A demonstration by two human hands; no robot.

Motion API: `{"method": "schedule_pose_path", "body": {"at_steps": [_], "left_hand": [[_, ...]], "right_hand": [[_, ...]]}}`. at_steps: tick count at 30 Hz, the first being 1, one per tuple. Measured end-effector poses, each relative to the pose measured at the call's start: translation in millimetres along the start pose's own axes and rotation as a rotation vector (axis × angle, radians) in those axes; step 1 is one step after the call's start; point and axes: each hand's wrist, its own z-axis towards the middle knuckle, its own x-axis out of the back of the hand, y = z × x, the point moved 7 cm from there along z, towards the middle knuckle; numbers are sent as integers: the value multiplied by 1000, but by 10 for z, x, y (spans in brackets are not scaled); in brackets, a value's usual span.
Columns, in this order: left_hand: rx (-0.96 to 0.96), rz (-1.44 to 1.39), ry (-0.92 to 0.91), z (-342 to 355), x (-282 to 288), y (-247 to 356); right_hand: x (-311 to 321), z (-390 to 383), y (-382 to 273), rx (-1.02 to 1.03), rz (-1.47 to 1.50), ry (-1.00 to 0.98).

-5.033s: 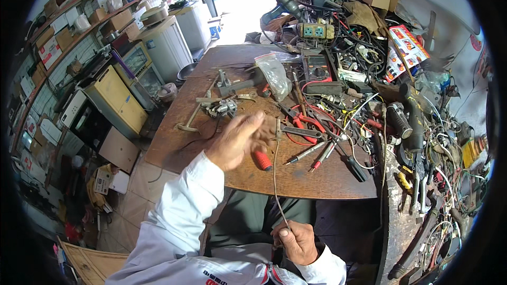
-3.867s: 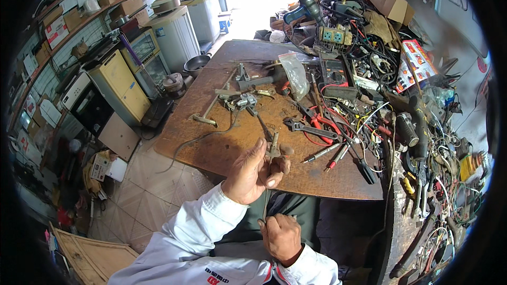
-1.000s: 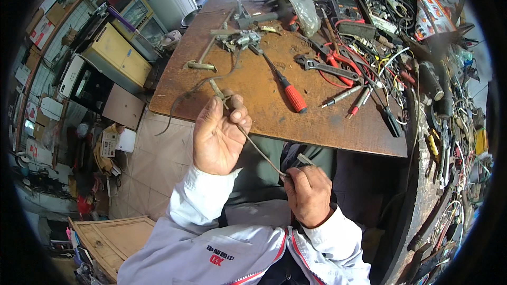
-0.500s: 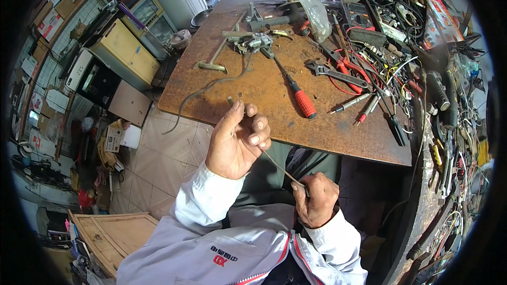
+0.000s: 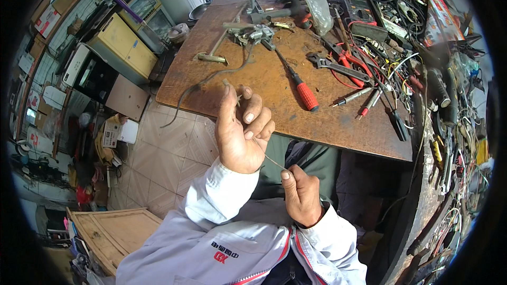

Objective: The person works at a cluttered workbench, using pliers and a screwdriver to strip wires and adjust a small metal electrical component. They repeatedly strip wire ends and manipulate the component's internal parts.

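Observation:
A thin, dull cord or wire [image 5: 274,162] runs between my hands, over my lap in front of the table edge. My left hand [image 5: 242,134] is raised palm up with curled fingers, and the cord passes into it. A small, dull end piece [image 5: 226,82] sticks out past its thumb tip; whether it belongs to the cord I cannot tell. Lower and to the right, my right hand [image 5: 302,194] is closed in a fist, thumb on top, gripping the cord's other end. Its hidden fingers cover whatever else they hold.
On the wooden table [image 5: 253,111] lie a metal mechanism [image 5: 257,34] with a dark cable, a red-handled screwdriver [image 5: 303,95], an adjustable wrench [image 5: 338,68] and two test probes. Tangled wires and tools crowd the right side. A plastic bag [image 5: 317,10] lies toward the back.
My right hand has moved left and slightly up, closer to the left hand. The left hand has shifted a little right and turned, its fingers more upright. The visible cord between them is shorter.

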Motion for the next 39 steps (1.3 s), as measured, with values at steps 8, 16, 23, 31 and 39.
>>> {"method": "schedule_pose_path", "body": {"at_steps": [8,16,23,31,39], "left_hand": [[-21,70,118,14,55,-2],[-41,91,114,56,-5,2],[-50,152,92,28,-81,-80],[-55,150,50,23,-86,-124],[6,428,29,42,-25,-69]], "right_hand": [[-59,36,9,37,-359,-61],[-38,61,-65,73,-345,-71],[-80,96,-77,29,-80,13],[-125,62,-90,41,-203,122],[81,0,-132,154,-291,221]]}}
